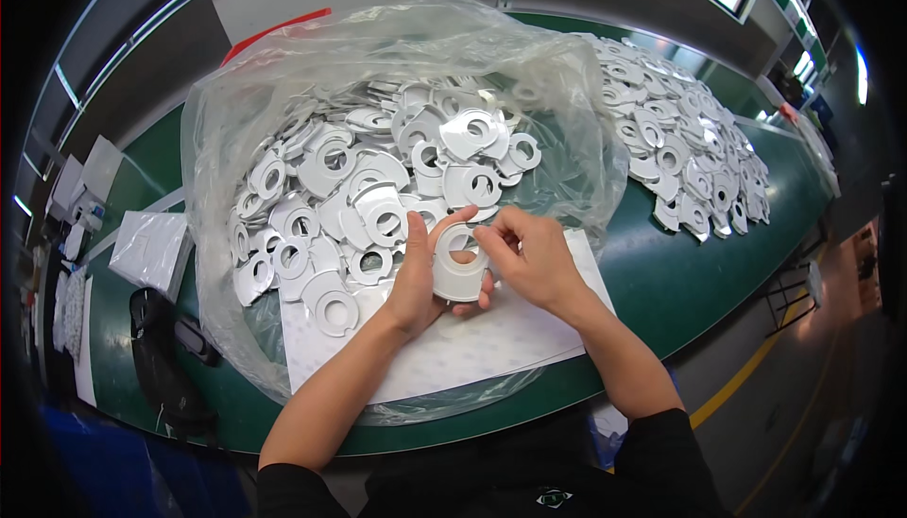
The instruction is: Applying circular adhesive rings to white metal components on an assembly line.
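Note:
A flat white plastic part with a round hole rests in my left hand, whose fingers wrap behind it and thumb lies along its side. My right hand is closed in a pinch at the upper right rim of the same part. Whether the right fingertips hold anything besides that rim is too small to make out. Beyond my hands, a heap of like white parts spills from a large clear plastic bag. White paper sheets lie under my hands.
A second pile of white parts lies on the green table at the right. On the left are a plastic-wrapped white packet, a black pouch and a small dark device. The table's curved front edge runs close to me.

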Demonstrator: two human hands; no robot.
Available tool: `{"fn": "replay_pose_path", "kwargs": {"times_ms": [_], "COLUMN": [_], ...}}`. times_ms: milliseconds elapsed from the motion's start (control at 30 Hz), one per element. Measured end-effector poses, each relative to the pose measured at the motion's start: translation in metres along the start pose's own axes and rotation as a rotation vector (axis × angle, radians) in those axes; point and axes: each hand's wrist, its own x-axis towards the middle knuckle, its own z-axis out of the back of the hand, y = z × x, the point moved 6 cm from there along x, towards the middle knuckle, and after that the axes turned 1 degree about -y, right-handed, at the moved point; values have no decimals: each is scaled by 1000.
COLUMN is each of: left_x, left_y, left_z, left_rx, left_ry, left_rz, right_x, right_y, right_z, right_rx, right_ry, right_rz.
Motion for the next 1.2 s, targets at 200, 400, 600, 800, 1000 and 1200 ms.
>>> {"fn": "replay_pose_path", "kwargs": {"times_ms": [200,400,600,800,1000,1200], "left_x": [2,-13,-20,-17,-9,-21], "left_y": [-7,-77,-86,-60,-56,-82], "left_z": [-9,19,2,6,15,-6], "left_rx": [-75,276,1412,1942,1926,1738], "left_ry": [-63,-371,-406,-184,-249,-368], "left_rz": [-50,-391,-540,-619,-567,-857], "right_x": [19,21,16,-12,-45,-52], "right_y": [-26,-39,-19,30,37,30], "right_z": [16,103,73,0,-42,-54], "right_rx": [321,1106,613,119,-339,-408], "right_ry": [71,-578,-341,331,629,650], "right_rz": [-70,47,47,318,448,421]}}
